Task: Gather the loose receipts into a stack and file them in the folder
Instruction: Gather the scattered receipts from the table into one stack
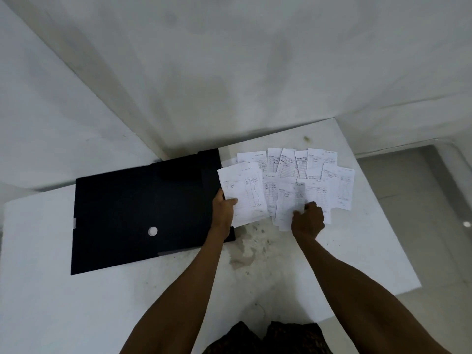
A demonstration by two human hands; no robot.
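A white bench [46,264] fills the lower half of the frame, with bare room along its left side and near edge. On its left half lies a black folder [138,213], flat and closed, one corner reaching toward the wall [229,60] at the back. A small white dot [152,231] shows on its cover.

At the folder's right edge the left hand [223,209] grips a small stack of receipts [242,192], thumb on top; the stack overlaps the folder's right edge.

Just right of it, grey stains [245,251] mark the bare bench in front of the papers.

The right hand [307,219] has its fingers curled, pinching one receipt [291,200], which is blurred. Beyond and around it the loose receipts [314,164] lie fanned and overlapping in the centre right of the frame, just beside the folder's far right corner.

Right of the fan there is a strip of open bench, then the bench's right edge, with the floor [408,195] below.
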